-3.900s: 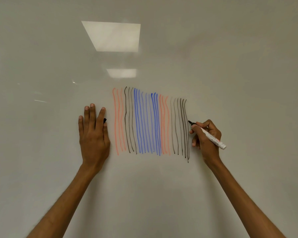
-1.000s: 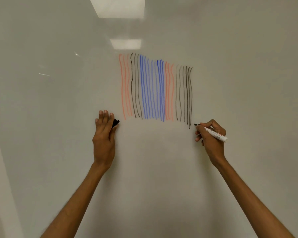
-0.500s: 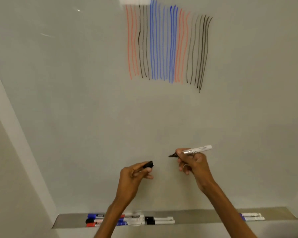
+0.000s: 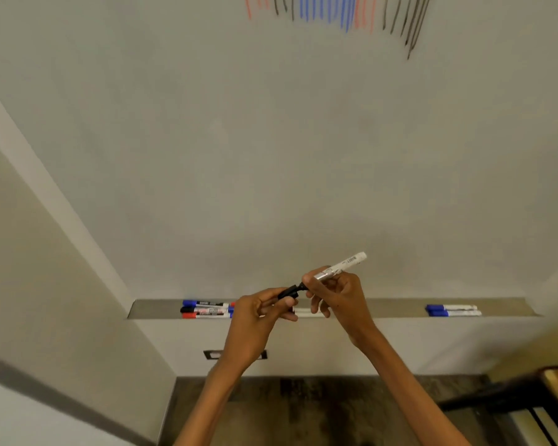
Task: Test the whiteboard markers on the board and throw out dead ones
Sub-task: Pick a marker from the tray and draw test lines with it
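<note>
My right hand (image 4: 339,296) grips a white marker (image 4: 343,265) with a black tip, its tail pointing up and right. My left hand (image 4: 258,315) pinches the black cap (image 4: 289,291), which meets the marker's tip. Both hands are in front of the metal tray (image 4: 384,307) under the whiteboard (image 4: 271,140). Red, black and blue test lines (image 4: 335,11) show at the board's top edge. Several capped markers (image 4: 207,309) lie at the tray's left end, partly hidden by my left hand. Two blue-capped markers (image 4: 451,310) lie at its right end.
A beige wall panel (image 4: 45,284) stands to the left of the board. Dark wooden floor (image 4: 303,413) lies below. A dark piece of furniture with a wooden top (image 4: 554,391) juts in at the bottom right.
Both hands dropped from the board to tray height and came together. The cap in my left hand now meets the marker's tip. The view tilted down.
</note>
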